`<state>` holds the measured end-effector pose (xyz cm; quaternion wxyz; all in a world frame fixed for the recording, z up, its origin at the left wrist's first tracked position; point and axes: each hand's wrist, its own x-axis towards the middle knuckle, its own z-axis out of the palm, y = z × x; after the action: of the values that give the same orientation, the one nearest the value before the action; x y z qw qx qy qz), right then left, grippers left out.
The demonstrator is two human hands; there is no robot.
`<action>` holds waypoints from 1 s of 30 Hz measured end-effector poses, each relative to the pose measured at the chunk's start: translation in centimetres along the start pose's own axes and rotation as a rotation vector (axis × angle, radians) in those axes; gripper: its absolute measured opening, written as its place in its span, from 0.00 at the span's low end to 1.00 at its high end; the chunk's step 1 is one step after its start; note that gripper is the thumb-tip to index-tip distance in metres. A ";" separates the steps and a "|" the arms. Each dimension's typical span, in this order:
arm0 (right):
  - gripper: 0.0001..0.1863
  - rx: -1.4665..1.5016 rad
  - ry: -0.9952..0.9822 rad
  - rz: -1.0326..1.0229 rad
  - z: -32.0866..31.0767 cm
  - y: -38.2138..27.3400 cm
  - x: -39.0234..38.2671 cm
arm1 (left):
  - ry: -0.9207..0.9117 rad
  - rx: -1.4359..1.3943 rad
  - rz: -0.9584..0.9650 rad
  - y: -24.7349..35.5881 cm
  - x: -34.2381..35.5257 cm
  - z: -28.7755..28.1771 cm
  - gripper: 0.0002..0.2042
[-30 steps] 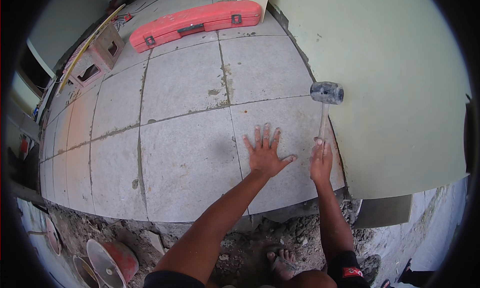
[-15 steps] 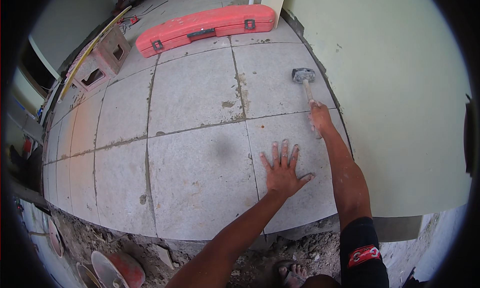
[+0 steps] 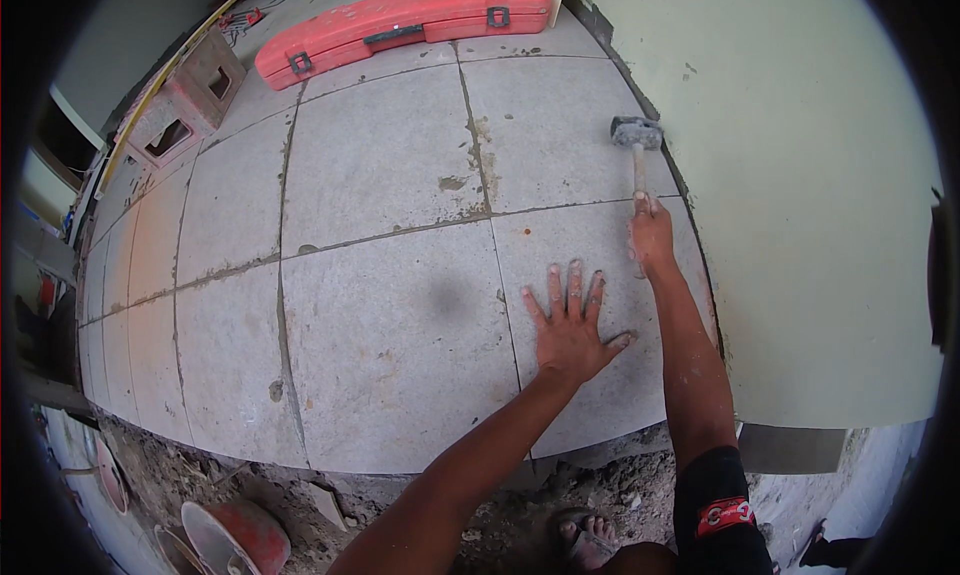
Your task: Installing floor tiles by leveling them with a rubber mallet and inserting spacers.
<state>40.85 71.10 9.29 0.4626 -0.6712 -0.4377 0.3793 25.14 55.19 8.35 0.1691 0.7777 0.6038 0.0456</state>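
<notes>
Five fingers [image 3: 574,287] splayed, left hand [image 3: 573,345] flat on tile [image 3: 590,237]; right hand [image 3: 652,237] extended farther forward, grasping mallet [image 3: 639,160].

Red sleeve patch [image 3: 725,516]: white lettering [image 3: 713,516], mostly illegible.

Building site, apparently indoors, the background being too dim to settle it: floor tiles [image 3: 385,325] with mortar-smeared joints [image 3: 285,355] lie in front of the red case [image 3: 410,25]; farther forward, bare rubble [image 3: 300,485] and a dirty bucket [image 3: 262,537]; left of the case, a spattered stool [image 3: 193,93].
</notes>
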 end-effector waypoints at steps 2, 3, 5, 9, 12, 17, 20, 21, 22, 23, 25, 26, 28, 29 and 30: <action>0.23 -0.078 -0.070 0.038 1.0 -0.3 -0.7 | 0.007 0.019 -0.009 -0.8 0.0 0.1 0.53; 0.23 -0.038 -0.060 0.039 0.9 -0.4 -1.2 | 0.004 0.021 -0.015 -1.0 0.0 0.2 0.53; 0.23 -0.006 -0.039 0.042 0.1 0.0 -1.5 | -0.001 0.015 -0.012 -0.5 0.0 0.4 0.53; 0.22 -0.052 -0.030 0.045 -1.8 0.3 -1.5 | 0.042 0.034 0.011 0.3 0.4 0.9 0.55; 0.21 -0.005 -0.066 0.104 -2.1 -1.7 -4.3 | 0.060 0.050 0.001 -0.3 0.5 1.4 0.55; 0.19 -0.048 0.116 -0.246 -8.0 -0.8 -10.7 | 0.089 0.067 -0.024 -0.4 0.6 1.4 0.56; 0.20 0.028 0.270 -0.304 -11.4 -2.3 -14.9 | 0.116 0.090 -0.012 -0.2 0.5 1.6 0.57; 0.22 -0.015 0.269 -0.298 -12.5 -1.4 -15.5 | 0.094 0.100 -0.019 -0.3 0.3 1.6 0.57; 0.22 -0.025 0.291 -0.302 -13.1 -0.1 -15.6 | 0.096 0.093 0.004 0.1 0.3 1.6 0.57; 0.22 -0.127 0.346 -0.361 -13.2 1.9 -15.3 | 0.095 0.084 -0.004 0.3 0.2 1.8 0.57; 0.20 -0.396 0.449 -0.462 -12.0 4.4 -15.3 | 0.088 0.082 -0.028 0.2 -0.2 1.9 0.58; 0.20 -0.403 0.460 -0.463 -12.4 5.8 -14.9 | 0.090 0.076 -0.015 0.6 -0.1 2.0 0.58; 0.18 -0.698 0.228 -0.246 -12.1 6.9 -14.6 | 0.079 0.070 -0.029 0.7 -0.4 2.0 0.58; 0.18 -0.696 0.216 -0.242 -11.6 6.8 -15.0 | 0.071 0.073 -0.039 0.5 -0.5 2.1 0.58; 0.18 -0.587 0.265 -0.290 -11.1 6.9 -15.4 | 0.063 0.089 -0.040 0.3 -0.1 2.3 0.59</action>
<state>47.55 52.16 7.51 0.3518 -0.7498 -0.5551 0.0770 25.98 54.54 6.29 0.1160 0.7703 0.6257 0.0399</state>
